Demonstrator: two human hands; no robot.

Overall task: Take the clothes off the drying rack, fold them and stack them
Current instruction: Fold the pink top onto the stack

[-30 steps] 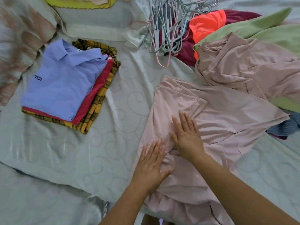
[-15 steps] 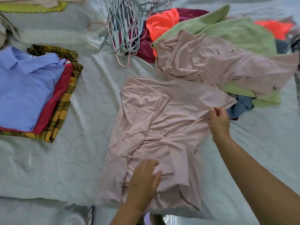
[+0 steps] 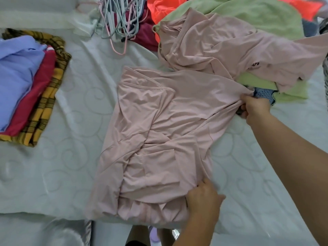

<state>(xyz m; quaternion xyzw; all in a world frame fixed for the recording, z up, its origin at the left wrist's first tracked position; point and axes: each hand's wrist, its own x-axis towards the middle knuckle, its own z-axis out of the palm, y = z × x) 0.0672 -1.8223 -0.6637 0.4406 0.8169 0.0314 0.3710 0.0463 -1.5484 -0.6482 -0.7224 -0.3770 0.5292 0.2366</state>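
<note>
A pale pink shirt (image 3: 156, 132) lies spread and wrinkled on the white bed (image 3: 74, 157), its left side folded inward. My right hand (image 3: 255, 108) grips the shirt's right sleeve edge at the upper right. My left hand (image 3: 204, 199) pinches the shirt's lower right hem near the bed's front edge. At the far left sits a folded stack (image 3: 26, 86): a blue shirt on top, a red one under it, a yellow plaid one at the bottom.
A second pink garment (image 3: 230, 48) lies crumpled on a green cloth (image 3: 257, 16) at the back right, with orange (image 3: 163, 6) and maroon clothes behind. A bundle of hangers (image 3: 119, 16) lies at the back centre. A blue knit piece (image 3: 264, 94) pokes out by my right hand.
My right hand went from the shirt's middle to its right sleeve and took hold. My left hand slid right along the hem to the lower right corner. The view shifted right.
</note>
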